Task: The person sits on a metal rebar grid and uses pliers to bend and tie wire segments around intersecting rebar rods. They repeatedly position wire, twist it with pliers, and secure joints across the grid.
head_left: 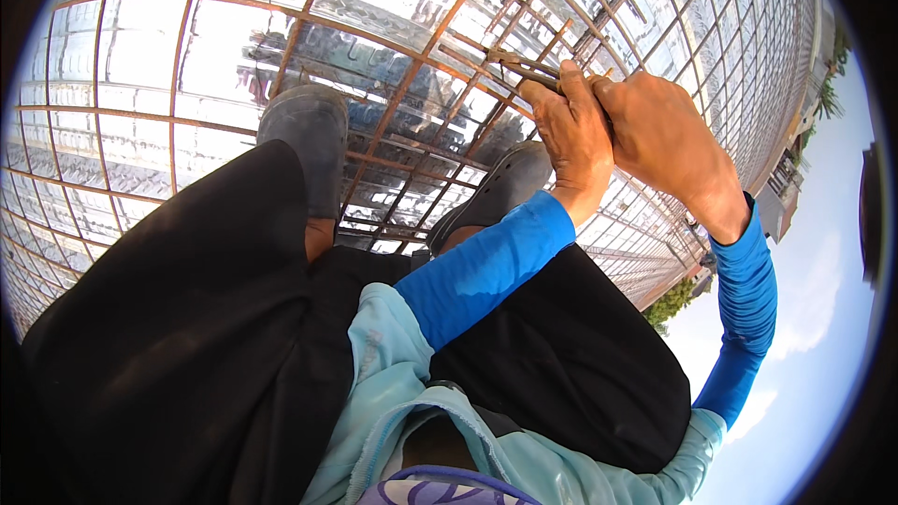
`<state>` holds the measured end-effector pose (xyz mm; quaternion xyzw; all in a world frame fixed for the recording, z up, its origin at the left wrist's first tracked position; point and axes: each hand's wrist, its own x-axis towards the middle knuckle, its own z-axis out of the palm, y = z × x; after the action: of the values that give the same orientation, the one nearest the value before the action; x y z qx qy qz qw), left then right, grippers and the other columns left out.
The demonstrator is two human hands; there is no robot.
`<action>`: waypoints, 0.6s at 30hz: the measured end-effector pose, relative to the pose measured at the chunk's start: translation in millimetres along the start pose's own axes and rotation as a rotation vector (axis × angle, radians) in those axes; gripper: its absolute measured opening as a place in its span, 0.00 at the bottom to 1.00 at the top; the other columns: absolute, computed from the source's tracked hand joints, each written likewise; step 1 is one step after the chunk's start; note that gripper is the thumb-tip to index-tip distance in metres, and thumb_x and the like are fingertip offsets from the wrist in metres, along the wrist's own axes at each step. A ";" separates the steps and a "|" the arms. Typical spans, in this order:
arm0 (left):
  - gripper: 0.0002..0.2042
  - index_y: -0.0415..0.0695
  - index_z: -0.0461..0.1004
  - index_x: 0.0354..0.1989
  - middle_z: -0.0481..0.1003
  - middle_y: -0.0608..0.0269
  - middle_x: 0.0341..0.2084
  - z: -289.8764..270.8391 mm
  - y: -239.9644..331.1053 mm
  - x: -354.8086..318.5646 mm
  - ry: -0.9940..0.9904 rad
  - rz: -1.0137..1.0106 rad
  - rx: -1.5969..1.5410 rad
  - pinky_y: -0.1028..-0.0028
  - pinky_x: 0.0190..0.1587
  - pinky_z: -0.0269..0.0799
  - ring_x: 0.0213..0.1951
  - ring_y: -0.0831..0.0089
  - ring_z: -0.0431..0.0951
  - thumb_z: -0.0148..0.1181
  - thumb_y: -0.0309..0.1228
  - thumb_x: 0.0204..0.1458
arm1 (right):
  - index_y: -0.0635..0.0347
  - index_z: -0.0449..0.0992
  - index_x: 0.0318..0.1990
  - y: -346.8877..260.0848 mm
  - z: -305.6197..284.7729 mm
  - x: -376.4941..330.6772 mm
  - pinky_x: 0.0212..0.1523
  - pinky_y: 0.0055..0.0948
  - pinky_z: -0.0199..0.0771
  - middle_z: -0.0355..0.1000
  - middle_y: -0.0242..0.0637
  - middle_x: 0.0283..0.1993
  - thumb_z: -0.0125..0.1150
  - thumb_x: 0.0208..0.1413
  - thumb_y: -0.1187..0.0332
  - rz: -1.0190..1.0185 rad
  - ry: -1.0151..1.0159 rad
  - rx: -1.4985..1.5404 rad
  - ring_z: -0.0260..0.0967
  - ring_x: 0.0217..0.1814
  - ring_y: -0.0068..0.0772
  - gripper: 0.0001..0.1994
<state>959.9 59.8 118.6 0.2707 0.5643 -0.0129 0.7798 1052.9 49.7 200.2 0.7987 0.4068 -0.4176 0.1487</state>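
Observation:
My left hand (pixel 572 129) and my right hand (pixel 669 131) are close together over the rusty rebar mesh (pixel 412 75), upper right of centre. Both are closed around the thin handles of what looks like rusty pincers (pixel 531 65). Its narrow brown head points left and lies at the bars near a crossing. The fingers hide the handle ends, and whether a tie wire is between the jaws is too small to tell. My right hand wraps in a fist, while the left thumb lies along the handles.
Shiny metal decking (pixel 140 47) lies beneath the mesh. My dark shoes (pixel 304 126) stand on the bars, knees bent in black trousers (pixel 178 318). Several short bar ends stick out near my hands. Trees (pixel 669 304), rooftops and sky show beyond the mesh's right edge.

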 end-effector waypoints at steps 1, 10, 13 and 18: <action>0.27 0.26 0.58 0.49 0.72 0.36 0.38 -0.2 0.3 0.5 -0.004 0.008 -0.004 0.54 0.50 0.71 0.43 0.50 0.77 0.47 0.47 0.73 | 0.67 0.81 0.29 -0.1 -1.3 1.0 0.33 0.49 0.79 0.76 0.55 0.24 0.65 0.54 0.68 0.000 -0.002 0.011 0.78 0.29 0.59 0.09; 0.27 0.29 0.61 0.46 0.73 0.37 0.36 -0.4 -13.9 -0.9 0.008 0.089 0.044 0.55 0.49 0.72 0.41 0.51 0.77 0.49 0.49 0.73 | 0.69 0.79 0.41 8.1 11.0 -10.2 0.40 0.52 0.78 0.78 0.57 0.32 0.61 0.58 0.71 0.064 -0.029 0.085 0.79 0.37 0.62 0.09; 0.26 0.30 0.62 0.46 0.73 0.38 0.36 -5.1 -17.9 -2.9 -0.043 0.059 0.083 0.56 0.49 0.72 0.42 0.53 0.77 0.49 0.49 0.72 | 0.68 0.78 0.44 15.4 15.8 -12.1 0.44 0.53 0.77 0.79 0.58 0.35 0.60 0.60 0.71 0.091 -0.097 0.216 0.79 0.41 0.62 0.09; 0.25 0.30 0.63 0.45 0.73 0.41 0.38 -2.0 -15.3 -0.3 -0.069 0.048 -0.017 0.58 0.48 0.73 0.42 0.58 0.77 0.50 0.48 0.72 | 0.68 0.79 0.45 19.7 9.0 -7.3 0.45 0.53 0.77 0.79 0.56 0.36 0.58 0.62 0.71 0.089 -0.155 0.233 0.78 0.43 0.62 0.10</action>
<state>953.0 47.5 112.2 0.2768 0.5307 0.0012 0.8011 1061.0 28.4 198.5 0.7931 0.3071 -0.5156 0.1043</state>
